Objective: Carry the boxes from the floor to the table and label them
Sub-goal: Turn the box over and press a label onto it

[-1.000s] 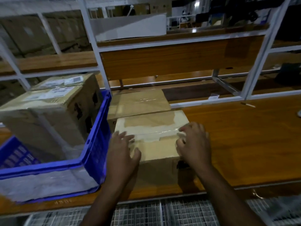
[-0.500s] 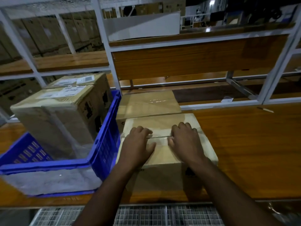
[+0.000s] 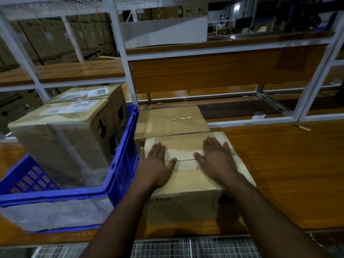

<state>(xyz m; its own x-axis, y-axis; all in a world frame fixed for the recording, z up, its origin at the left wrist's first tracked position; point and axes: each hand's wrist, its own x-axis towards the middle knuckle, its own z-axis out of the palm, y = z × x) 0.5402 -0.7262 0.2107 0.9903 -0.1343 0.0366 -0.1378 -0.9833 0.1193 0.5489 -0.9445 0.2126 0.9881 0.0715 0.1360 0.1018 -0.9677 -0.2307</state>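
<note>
Cardboard box [image 3: 188, 185] sits on the counter [image 3: 279, 164] under both hands, left [image 3: 156, 168] and right [image 3: 217, 162], fingers [image 3: 214, 146] spread flat on its taped, unlabelled top; beyond them another box [image 3: 171, 119] waits, labelling seemingly left.

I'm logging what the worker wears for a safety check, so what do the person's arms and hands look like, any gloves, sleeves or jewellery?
Both forearms are bare, with no sleeves in view. The left hand and right hand wear no gloves. No watch, ring or wristband is visible on wrists or fingers, though the picture is dim.
</note>
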